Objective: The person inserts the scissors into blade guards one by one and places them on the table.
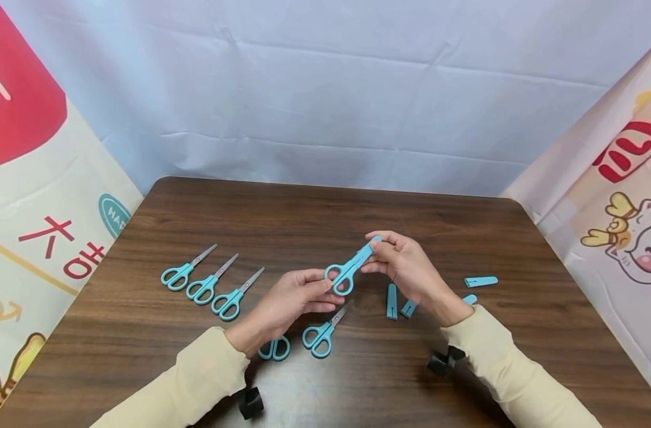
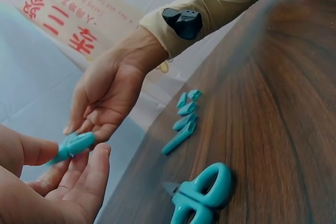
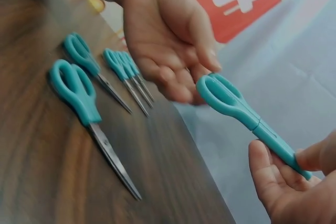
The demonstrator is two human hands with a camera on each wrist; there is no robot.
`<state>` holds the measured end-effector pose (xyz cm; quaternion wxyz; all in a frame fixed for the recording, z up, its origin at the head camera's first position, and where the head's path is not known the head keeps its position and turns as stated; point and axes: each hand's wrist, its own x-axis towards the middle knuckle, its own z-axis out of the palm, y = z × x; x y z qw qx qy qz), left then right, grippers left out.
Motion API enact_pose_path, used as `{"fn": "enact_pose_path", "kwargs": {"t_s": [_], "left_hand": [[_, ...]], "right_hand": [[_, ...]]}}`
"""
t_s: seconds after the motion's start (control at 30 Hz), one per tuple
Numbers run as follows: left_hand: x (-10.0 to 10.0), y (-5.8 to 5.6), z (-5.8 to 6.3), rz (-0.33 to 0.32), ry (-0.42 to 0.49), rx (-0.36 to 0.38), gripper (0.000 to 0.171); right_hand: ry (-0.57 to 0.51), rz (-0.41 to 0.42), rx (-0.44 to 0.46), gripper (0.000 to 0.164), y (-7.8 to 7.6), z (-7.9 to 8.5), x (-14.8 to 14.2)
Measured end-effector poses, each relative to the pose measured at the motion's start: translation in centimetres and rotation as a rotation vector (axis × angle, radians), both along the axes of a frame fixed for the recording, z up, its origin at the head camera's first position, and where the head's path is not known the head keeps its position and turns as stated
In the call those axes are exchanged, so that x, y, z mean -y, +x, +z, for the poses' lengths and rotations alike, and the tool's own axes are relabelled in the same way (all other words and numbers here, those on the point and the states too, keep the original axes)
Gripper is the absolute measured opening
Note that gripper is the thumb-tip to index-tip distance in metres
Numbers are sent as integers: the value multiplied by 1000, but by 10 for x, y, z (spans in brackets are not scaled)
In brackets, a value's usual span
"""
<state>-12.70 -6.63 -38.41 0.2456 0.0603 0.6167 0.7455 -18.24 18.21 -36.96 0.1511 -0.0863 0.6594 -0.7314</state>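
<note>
Two hands, fingers clamped on one capped scissors; five bare scissors, five loose caps

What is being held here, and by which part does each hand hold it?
A capped pair of scissors: the left hand pinches the handle, and the right hand pinches the cap near its tip.

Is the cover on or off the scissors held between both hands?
On: in the right wrist view, the cover meets the handles of the held scissors at a thin seam, with no bare metal showing.
</note>
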Motion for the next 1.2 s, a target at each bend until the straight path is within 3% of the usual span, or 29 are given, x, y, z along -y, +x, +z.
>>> {"fn": "enact_pose_path", "kwargs": {"t_s": [0.7,1.0,1.2], "left_hand": [[60,-4,4,30,-134,-63,38],[99,-1,8,102,-173,-60,42],[125,4,10,114,-213,-71,50]], "right_hand": [[-19,-140,-9,27,-40,21,-89],[-46,-167,20,19,-57,18,-123],[39,-190,40,11,-76,15,-148]]}}
